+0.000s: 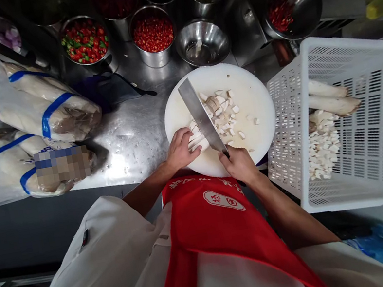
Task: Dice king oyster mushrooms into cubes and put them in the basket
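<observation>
A round white cutting board [244, 84] lies on the steel counter. My right hand [239, 163] is closed around the handle of a broad cleaver [200, 114], whose blade rests on the board. My left hand [179, 148] has its fingers curled down on long white mushroom strips [196, 138] just left of the blade. White mushroom cubes [225, 113] are scattered to the right of the blade.
A white slotted basket [373, 166] at the right holds whole mushrooms and diced pieces. Bagged mushrooms [42, 115] lie at the left. Steel bowls of chopped red chillies [153, 34] and mixed peppers [85, 41] stand behind the board, beside an almost empty bowl [202, 42].
</observation>
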A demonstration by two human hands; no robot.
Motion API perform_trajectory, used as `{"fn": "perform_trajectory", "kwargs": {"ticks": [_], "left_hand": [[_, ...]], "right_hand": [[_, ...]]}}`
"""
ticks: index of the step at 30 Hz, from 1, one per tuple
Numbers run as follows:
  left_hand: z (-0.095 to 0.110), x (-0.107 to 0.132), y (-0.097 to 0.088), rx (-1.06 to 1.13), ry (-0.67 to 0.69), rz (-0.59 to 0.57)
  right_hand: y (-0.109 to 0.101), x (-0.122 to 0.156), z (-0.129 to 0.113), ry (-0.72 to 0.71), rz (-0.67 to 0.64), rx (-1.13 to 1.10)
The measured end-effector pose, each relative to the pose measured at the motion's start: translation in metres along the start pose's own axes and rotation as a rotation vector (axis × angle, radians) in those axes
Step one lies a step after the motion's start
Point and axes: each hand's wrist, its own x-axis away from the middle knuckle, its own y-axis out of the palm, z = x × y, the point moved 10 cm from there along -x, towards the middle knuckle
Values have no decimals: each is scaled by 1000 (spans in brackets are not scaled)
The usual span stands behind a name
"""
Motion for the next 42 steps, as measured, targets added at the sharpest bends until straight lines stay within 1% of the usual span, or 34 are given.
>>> {"fn": "perform_trajectory", "kwargs": {"ticks": [2, 4, 6, 7, 9, 11, 13, 15, 18, 21, 23, 25, 29, 30, 32, 34, 36, 39, 42], "left_hand": [[-4, 4, -6, 13, -29, 19], [-9, 6, -9, 9, -69, 27], [-12, 7, -9, -3, -85, 19], [-13, 6, -8, -11, -85, 6], [-14, 5, -3, -33, -85, -28], [-15, 3, 2, -62, -95, -61], [-17, 2, 5, -79, -106, -78], [-16, 3, 4, -75, -100, -76], [-14, 10, -1, -27, -78, -39], [-15, 22, -9, 26, -93, 27], [-19, 29, -13, 28, -127, 53], [-19, 34, -13, 19, -138, 51], [-11, 33, -7, 26, -68, -5], [-9, 33, -4, 31, -46, -29], [-6, 32, 5, 49, -1, -78], [-5, 32, 12, 65, 27, -103], [-7, 32, 18, 64, 38, -111], [-8, 33, 21, 60, 58, -103], [-6, 36, 18, 67, 70, -91]], "right_hand": [[-14, 16, -5, -40, 23, -22], [-24, 30, -9, -64, 7, -22], [-25, 36, -11, -62, -49, 3], [-21, 36, -10, -45, -93, 26], [-5, 27, -6, 17, -187, 82], [11, 14, -2, 65, -233, 122], [21, -1, -1, 67, -206, 118], [24, -9, -2, 35, -152, 80], [14, -6, -2, -6, -64, 2], [-2, 10, -6, -37, -13, -47], [-10, 23, -10, -51, -31, -51], [-16, 34, -13, -56, -64, -52], [-25, 47, -16, -73, -92, -56], [-24, 47, -16, -79, -103, -49], [-14, 42, -14, -64, -154, -10], [3, 31, -10, -11, -220, 50], [19, 17, -6, 36, -250, 92], [30, 1, -5, 27, -203, 72], [25, 1, -4, -8, -128, 11]]}}
